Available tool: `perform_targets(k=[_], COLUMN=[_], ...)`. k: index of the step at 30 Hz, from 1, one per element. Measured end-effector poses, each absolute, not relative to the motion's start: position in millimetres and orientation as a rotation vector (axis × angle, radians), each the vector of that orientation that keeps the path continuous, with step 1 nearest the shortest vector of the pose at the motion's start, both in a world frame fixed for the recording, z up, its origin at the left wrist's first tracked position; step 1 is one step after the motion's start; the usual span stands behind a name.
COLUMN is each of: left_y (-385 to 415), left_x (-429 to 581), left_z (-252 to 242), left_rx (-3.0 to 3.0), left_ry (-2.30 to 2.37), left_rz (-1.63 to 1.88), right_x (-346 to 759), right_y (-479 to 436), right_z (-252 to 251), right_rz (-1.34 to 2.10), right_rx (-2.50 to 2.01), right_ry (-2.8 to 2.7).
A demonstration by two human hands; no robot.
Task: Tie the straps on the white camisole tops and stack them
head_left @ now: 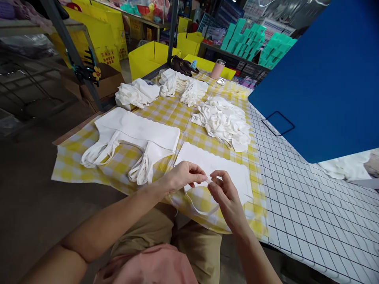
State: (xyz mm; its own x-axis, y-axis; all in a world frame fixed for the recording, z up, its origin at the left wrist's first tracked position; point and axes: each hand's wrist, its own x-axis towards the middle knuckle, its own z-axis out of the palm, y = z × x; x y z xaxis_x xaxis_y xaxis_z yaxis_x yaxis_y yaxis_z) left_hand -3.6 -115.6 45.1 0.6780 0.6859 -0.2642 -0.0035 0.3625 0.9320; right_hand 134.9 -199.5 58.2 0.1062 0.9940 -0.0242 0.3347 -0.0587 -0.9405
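My left hand (187,176) pinches a thin white strap (208,180) between thumb and fingertips. Close beside it, the fingers of my right hand (224,192) are also closed on the strap. The hands almost meet over a white strappy top (217,161) that lies flat on the yellow checked cloth (166,110). One strap of this top hangs in a loop below my hands. To the left rests a neat stack of similar white tops (136,128), their straps bunched toward me. My fingers partly hide what lies between them.
A loose heap of white garments (226,120) lies beyond my hands, with folded bundles (183,85) farther back. A large blue panel (319,83) leans in at the right above a grid-patterned cloth (293,205). A metal post (74,51) rises at the left. Yellow bins (145,59) stand behind.
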Motion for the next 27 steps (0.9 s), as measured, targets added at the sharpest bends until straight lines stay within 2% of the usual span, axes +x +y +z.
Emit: perform_targets(k=[6, 10, 13, 16, 21, 24, 27], left_y=[-108.2, -104.9, -100.7, -94.7, -86.1, -84.7, -84.5], left_x=[-5.2, -5.2, -4.2, -2.1, 5.1, 11.7, 18.0], left_z=[39.8, 38.0, 34.1, 25.2, 0.9, -10.2, -14.3], left_rx=[0.966, 0.895, 0.915, 1.159, 2.187, 2.608, 2.773], left_ry=[0.719, 0.695, 0.672, 0.705, 0.921, 0.791, 0.763], left_rz=[0.361, 0.231, 0.18, 0.22, 0.55, 0.469, 0.368], right_x=[132.1, 131.2, 133.0, 138.3, 154.2, 162.2, 165.2], right_y=[-200.5, -200.0, -198.4, -193.3, -176.1, -165.8, -158.5], right_z=[45.4, 39.2, 37.7, 34.3, 19.3, 8.9, 1.6], right_rz=[0.38, -0.098, -0.269, -0.203, 0.21, 0.417, 0.456], right_rx=[-1.751, -1.626, -1.574, -1.6, -1.849, -2.017, -2.103], right_ry=[-1.777, -1.975, -2.027, -1.993, -1.817, -1.738, -1.793])
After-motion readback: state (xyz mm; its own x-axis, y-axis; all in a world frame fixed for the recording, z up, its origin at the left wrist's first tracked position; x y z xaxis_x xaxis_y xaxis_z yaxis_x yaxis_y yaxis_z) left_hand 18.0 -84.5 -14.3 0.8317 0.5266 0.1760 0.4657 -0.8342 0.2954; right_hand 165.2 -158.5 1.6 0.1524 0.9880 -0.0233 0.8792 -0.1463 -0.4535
